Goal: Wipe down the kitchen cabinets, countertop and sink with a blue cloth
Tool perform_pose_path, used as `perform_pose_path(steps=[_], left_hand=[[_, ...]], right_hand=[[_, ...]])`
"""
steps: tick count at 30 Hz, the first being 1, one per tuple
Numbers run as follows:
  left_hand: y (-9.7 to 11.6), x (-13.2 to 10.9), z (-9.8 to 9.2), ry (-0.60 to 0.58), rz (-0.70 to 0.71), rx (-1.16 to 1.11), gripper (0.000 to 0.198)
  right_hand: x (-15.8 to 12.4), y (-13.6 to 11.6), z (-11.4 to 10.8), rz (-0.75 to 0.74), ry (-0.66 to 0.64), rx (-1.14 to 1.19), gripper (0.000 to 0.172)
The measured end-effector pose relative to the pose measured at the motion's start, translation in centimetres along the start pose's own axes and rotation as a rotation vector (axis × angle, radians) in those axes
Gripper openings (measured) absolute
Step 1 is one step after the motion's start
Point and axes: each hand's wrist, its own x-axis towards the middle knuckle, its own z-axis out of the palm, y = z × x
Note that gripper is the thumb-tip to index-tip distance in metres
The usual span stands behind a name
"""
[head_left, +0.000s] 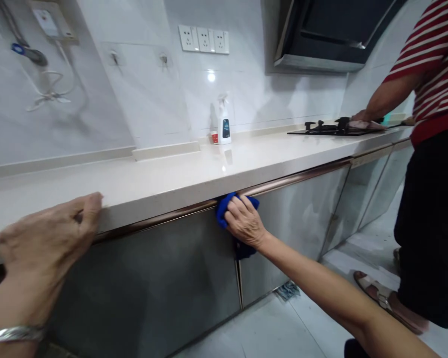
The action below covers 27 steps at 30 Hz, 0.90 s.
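My right hand (243,219) is closed round a bunched blue cloth (223,211). It presses the cloth to the bronze-coloured handle strip (283,183) just under the countertop's front edge. Part of the cloth hangs down over the gap between two grey cabinet doors (171,268). At the left, my left hand (48,233) is at the edge of the pale countertop (164,174), its fingers curled in and partly hidden by the back of the hand. Nothing shows in it. A silver bracelet (15,334) circles that wrist.
A white spray bottle (224,124) stands by the wall beside a small red item (214,137). At right, a person in a striped shirt (433,69) reaches over a black cooktop (332,130) below a range hood (324,35). A crumpled cloth-like item (288,290) lies on the floor.
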Motion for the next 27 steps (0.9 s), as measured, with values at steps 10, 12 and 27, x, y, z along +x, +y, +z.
perform_pose_path(steps=[10, 12, 27], left_hand=[[2.7, -1.6, -4.0, -0.101, -0.038, -0.035, 0.07], [2.3, -1.4, -3.6, -0.085, -0.02, -0.039, 0.069], [0.4, -0.7, -2.0, 0.043, 0.12, -0.08, 0.07]], right_hand=[[-0.5, -2.3, 0.6, 0.157, 0.11, 0.054, 0.017], [0.6, -4.1, 1.7, 0.253, 0.142, 0.048, 0.015], [8.6, -14.3, 5.0, -0.045, 0.097, 0.227, 0.019]])
